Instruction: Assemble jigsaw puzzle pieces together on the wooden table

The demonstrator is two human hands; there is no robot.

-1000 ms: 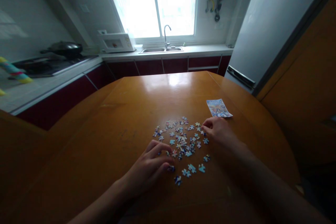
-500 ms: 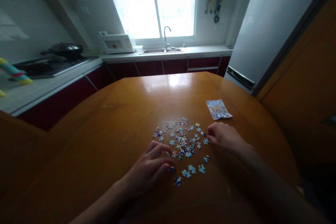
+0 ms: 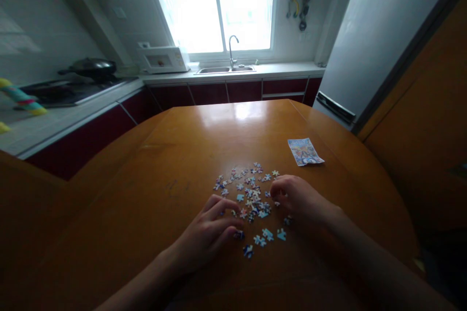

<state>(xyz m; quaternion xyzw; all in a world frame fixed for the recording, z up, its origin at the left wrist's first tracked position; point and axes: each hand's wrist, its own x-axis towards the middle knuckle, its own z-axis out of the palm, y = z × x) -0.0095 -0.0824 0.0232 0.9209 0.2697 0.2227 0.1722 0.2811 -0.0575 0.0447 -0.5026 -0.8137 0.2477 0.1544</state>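
Jigsaw puzzle pieces lie scattered on the near half of a wooden table, a little toward its right edge. Most sit in a loose, crowded heap, with a short, broken row nearer the person. No finished section can be made out, so nearly all the joining looks left to do; whether any neighbouring pieces interlock is too small to tell. The pieces number in the dozens, too overlapped for an exact count. Two bare hands flank them. The left hand rests at the heap's left side, fingers bent and slightly spread, thumb just beside a dark piece. The right hand reaches over the heap's right side, fingers curled close together; whether they pinch a piece, I cannot tell. Beyond it, nearer the table's right edge, lies one printed picture sheet.
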